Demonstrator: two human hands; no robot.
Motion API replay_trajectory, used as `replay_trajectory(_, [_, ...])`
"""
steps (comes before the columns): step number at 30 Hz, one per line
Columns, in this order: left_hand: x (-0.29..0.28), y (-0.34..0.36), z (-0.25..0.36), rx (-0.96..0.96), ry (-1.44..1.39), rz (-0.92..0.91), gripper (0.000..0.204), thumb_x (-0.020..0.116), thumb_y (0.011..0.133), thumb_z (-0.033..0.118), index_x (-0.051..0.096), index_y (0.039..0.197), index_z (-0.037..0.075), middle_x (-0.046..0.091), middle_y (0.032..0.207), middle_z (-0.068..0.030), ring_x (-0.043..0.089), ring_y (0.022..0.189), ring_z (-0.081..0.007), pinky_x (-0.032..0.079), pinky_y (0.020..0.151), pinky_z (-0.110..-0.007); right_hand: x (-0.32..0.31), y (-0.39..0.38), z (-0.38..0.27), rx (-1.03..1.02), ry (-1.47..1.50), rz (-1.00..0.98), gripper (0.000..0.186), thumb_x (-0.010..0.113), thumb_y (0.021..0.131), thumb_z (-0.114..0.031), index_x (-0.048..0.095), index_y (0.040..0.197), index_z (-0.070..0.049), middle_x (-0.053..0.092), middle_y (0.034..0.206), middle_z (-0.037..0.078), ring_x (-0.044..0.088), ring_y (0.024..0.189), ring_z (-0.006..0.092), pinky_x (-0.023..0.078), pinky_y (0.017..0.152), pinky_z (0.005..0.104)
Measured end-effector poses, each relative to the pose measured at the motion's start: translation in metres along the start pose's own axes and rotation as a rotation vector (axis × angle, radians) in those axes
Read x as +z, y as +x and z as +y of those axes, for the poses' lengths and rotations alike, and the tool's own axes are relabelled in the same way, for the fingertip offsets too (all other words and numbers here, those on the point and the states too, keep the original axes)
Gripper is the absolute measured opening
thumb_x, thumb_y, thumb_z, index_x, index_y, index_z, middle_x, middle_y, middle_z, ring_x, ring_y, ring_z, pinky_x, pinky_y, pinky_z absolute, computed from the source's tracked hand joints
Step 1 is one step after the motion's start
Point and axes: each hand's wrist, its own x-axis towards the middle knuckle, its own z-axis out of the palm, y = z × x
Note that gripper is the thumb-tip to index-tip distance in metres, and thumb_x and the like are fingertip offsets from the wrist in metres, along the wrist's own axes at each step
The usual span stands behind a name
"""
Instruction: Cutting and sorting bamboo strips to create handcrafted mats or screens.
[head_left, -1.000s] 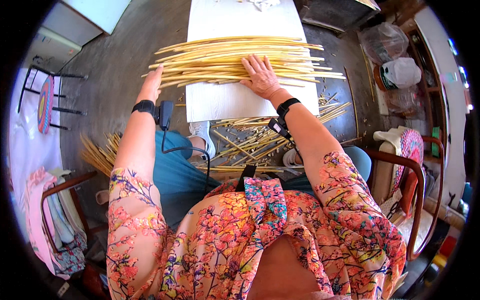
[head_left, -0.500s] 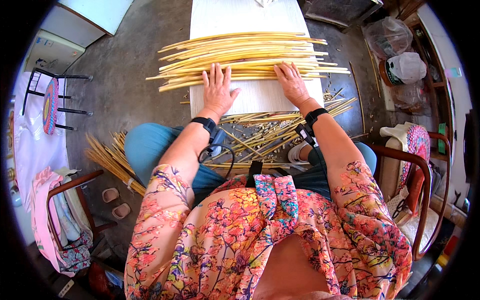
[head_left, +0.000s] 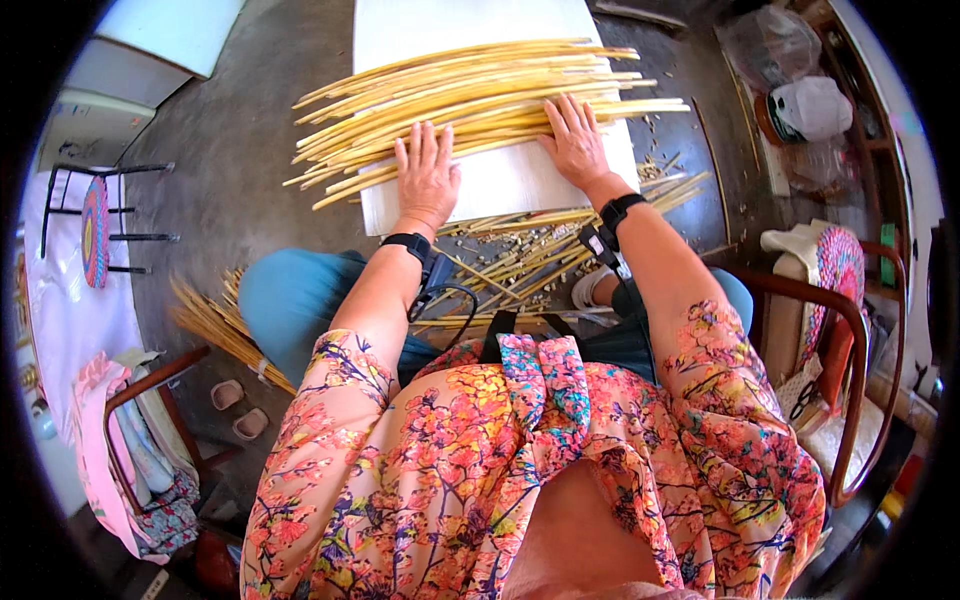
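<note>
Several long yellow plant stalks (head_left: 480,90) lie side by side across a white table (head_left: 500,185), their ends sticking out past both its sides. My left hand (head_left: 427,178) rests flat on the near stalks, left of the middle, fingers stretched out. Farther right, my right hand (head_left: 577,145) also lies on the stalks, its fingers spread and pointing away from me. Neither hand is closed round a stalk. Both wrists wear black bands.
Loose stalks and cut bits (head_left: 520,265) litter the floor between my knees. A tied stalk bundle (head_left: 225,325) lies by my left knee. A black-legged stool (head_left: 95,230) lies on its side at left. Plastic-wrapped containers (head_left: 810,105) stand at right. Wooden armrests (head_left: 840,310) flank me.
Both hands have moved a little away from me on the table, the right one more. The stalks now slant slightly, their right ends farther off. The whole view has tilted somewhat.
</note>
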Motion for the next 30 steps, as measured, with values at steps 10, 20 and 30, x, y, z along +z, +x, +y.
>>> replay_trajectory(10, [-0.002,0.002,-0.008,0.077,0.024,0.069,0.056,0.047,0.087,0.023,0.029,0.139,0.010,0.025,0.143,-0.0189,0.018,0.135,-0.0321,0.009,0.109,-0.050,-0.115,-0.037,0.232,-0.015,-0.055,-0.383,0.036,0.059,0.082,-0.031,0.058,0.108,-0.006,0.063,0.091,0.018,0.061,0.083,0.0353,0.049,0.073,0.0416])
replay_trajectory(20, [-0.041,-0.002,-0.010,0.097,0.051,0.013,0.057,0.044,0.087,0.020,0.027,0.140,0.007,0.024,0.144,-0.0187,0.017,0.135,-0.0325,0.008,0.109,-0.047,-0.064,-0.192,0.244,0.137,-0.330,-0.801,0.060,0.063,0.073,-0.026,0.045,0.128,-0.009,0.049,0.126,0.015,0.050,0.114,0.0291,0.046,0.090,0.0381])
replay_trajectory(30, [-0.093,0.005,0.007,0.122,0.053,-0.005,0.054,0.039,0.088,0.016,0.026,0.137,-0.002,0.024,0.142,-0.0233,0.018,0.134,-0.0364,0.011,0.109,-0.047,0.037,-0.131,0.159,-0.009,-0.154,-0.695,0.053,0.046,0.088,-0.018,0.030,0.138,-0.009,0.022,0.146,0.013,0.017,0.136,0.0277,0.013,0.112,0.0387])
